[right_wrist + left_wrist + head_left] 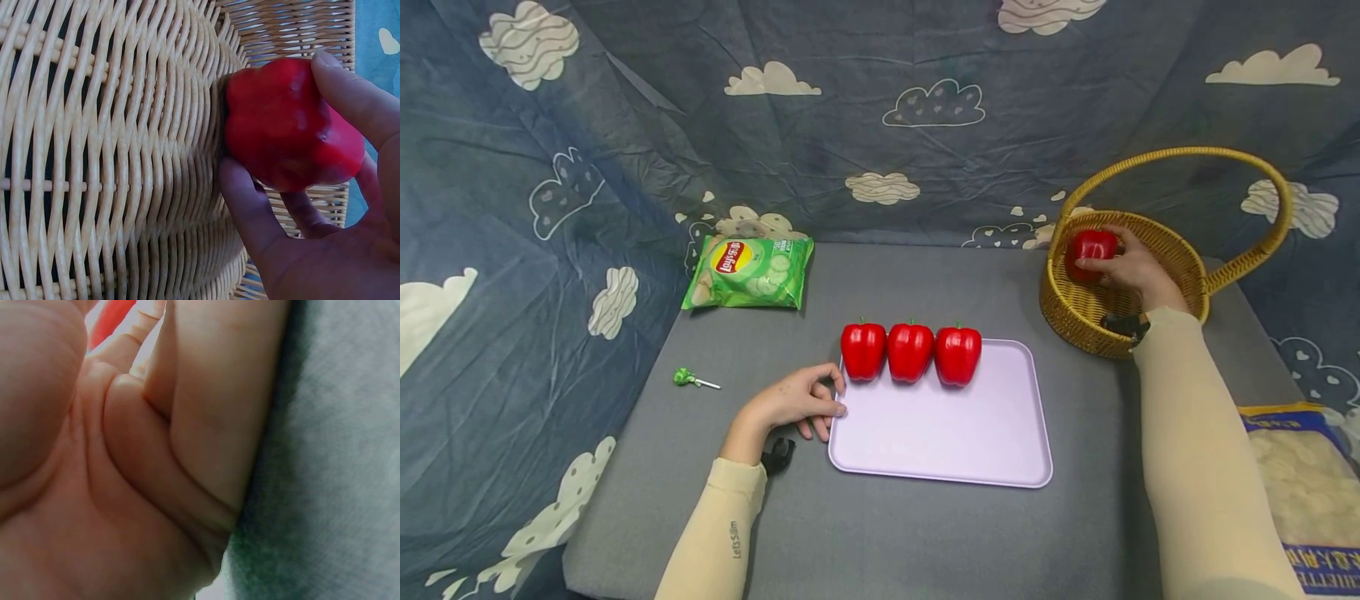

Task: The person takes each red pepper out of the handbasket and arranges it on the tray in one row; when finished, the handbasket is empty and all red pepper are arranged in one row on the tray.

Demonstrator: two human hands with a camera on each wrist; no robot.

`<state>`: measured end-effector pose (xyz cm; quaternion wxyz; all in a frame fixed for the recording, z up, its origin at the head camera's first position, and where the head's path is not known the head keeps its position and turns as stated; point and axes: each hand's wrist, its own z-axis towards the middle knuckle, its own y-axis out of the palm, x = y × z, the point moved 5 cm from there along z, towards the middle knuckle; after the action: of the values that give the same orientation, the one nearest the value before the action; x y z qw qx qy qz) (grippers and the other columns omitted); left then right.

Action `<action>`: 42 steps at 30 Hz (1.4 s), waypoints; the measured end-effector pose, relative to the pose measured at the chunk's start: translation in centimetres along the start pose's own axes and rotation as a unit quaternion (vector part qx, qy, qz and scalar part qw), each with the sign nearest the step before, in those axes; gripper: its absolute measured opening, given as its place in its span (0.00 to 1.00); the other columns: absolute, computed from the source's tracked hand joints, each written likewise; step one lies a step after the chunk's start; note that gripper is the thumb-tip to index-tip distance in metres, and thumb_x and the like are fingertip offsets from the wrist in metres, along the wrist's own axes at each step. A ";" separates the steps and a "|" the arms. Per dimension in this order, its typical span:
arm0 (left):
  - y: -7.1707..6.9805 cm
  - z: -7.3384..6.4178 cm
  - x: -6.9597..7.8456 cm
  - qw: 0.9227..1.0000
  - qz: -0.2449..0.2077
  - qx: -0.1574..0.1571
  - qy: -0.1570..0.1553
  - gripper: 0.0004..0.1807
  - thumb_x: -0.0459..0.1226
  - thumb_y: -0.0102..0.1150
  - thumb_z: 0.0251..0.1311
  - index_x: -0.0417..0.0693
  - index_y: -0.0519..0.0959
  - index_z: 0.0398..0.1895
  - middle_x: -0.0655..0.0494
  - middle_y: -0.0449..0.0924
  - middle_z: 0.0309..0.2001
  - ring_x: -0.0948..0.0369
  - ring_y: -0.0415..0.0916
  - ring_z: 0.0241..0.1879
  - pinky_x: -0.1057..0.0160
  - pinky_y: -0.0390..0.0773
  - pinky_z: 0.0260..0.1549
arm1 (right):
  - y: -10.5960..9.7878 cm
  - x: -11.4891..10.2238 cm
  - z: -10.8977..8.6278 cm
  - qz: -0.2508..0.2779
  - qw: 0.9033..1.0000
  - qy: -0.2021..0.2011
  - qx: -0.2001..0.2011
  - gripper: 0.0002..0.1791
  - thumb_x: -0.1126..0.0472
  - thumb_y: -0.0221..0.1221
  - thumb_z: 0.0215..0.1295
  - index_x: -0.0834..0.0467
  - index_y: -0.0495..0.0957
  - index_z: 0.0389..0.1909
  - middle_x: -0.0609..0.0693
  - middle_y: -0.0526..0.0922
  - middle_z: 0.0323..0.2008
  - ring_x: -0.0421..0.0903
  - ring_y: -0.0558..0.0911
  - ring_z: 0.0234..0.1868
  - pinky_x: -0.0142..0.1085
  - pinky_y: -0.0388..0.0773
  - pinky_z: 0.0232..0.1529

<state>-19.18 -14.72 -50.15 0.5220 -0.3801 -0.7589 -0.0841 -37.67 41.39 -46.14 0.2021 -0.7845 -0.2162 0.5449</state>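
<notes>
Inside the wicker basket (1078, 329), my right hand (1135, 267) grips a red bell pepper (1092, 250) between thumb and fingers. In the right wrist view, this pepper (290, 125) is against the woven inside of the basket. My left hand (797, 402) holds the left rim of a lilac tray (940, 437) with bent fingers, the thumb on the edge. Three more red bell peppers (911, 353) stand in a row along the tray's far side. The left wrist view shows mostly the palm (94, 506); the fingertips are hidden there.
A green bag of chips (748, 272) lies at the back left of the grey table (910, 542). Nearer on the left is a green lollipop (685, 377). A blue and yellow food bag (1303, 492) lies beside the right forearm. The basket's tall handle (1187, 152) arches above the right hand.
</notes>
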 end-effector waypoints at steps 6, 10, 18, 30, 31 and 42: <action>0.0 0.0 -0.1 1.000 0.002 0.001 0.002 0.18 0.39 0.71 0.66 0.47 0.72 0.50 0.51 0.88 0.25 0.58 0.88 0.23 0.63 0.81 0.18 | 0.0 0.0 -0.2 0.015 1.000 0.007 0.003 0.61 0.40 0.68 0.69 0.47 0.34 0.87 0.72 0.42 0.84 0.72 0.58 0.76 0.63 0.63 0.78; 0.1 -0.1 -0.1 1.000 0.001 0.000 0.003 0.18 0.39 0.71 0.66 0.47 0.72 0.50 0.51 0.88 0.25 0.58 0.88 0.23 0.63 0.81 0.18 | 0.0 0.0 -0.3 0.022 1.000 0.008 0.004 0.60 0.42 0.67 0.71 0.48 0.35 0.87 0.72 0.43 0.84 0.72 0.57 0.78 0.63 0.65 0.77; 0.1 -0.1 -0.1 1.000 -0.002 -0.001 0.003 0.18 0.39 0.71 0.66 0.47 0.72 0.50 0.51 0.88 0.25 0.58 0.88 0.23 0.63 0.81 0.17 | 0.1 -0.1 -0.5 0.043 0.999 0.008 0.002 0.57 0.41 0.67 0.71 0.46 0.39 0.87 0.69 0.43 0.85 0.72 0.56 0.80 0.61 0.65 0.78; 0.3 -0.1 -0.2 1.000 0.003 -0.004 0.004 0.17 0.38 0.70 0.67 0.47 0.72 0.51 0.51 0.88 0.25 0.58 0.88 0.23 0.64 0.80 0.17 | 0.2 -0.1 -1.9 0.082 0.996 0.019 -0.001 0.55 0.40 0.67 0.70 0.39 0.42 0.87 0.63 0.42 0.86 0.66 0.59 0.78 0.59 0.64 0.79; 0.3 -0.1 -0.2 1.000 0.004 -0.005 0.005 0.17 0.38 0.70 0.66 0.47 0.72 0.50 0.51 0.88 0.25 0.58 0.88 0.23 0.64 0.80 0.17 | 0.2 -0.1 -2.0 0.087 0.996 0.018 -0.001 0.55 0.40 0.67 0.70 0.39 0.42 0.87 0.62 0.42 0.86 0.65 0.61 0.77 0.58 0.65 0.79; 0.1 -0.1 0.0 1.000 0.002 -0.001 0.004 0.17 0.38 0.70 0.67 0.47 0.72 0.51 0.51 0.87 0.25 0.58 0.88 0.23 0.64 0.80 0.17 | -1.1 -1.7 -1.9 0.062 0.998 0.003 0.023 0.57 0.36 0.66 0.69 0.38 0.40 0.87 0.63 0.44 0.87 0.65 0.58 0.80 0.55 0.65 0.79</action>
<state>-19.09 -14.67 -50.11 0.5250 -0.3817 -0.7558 -0.0858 -36.58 41.21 -43.64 0.1870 -0.7932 -0.1540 0.5587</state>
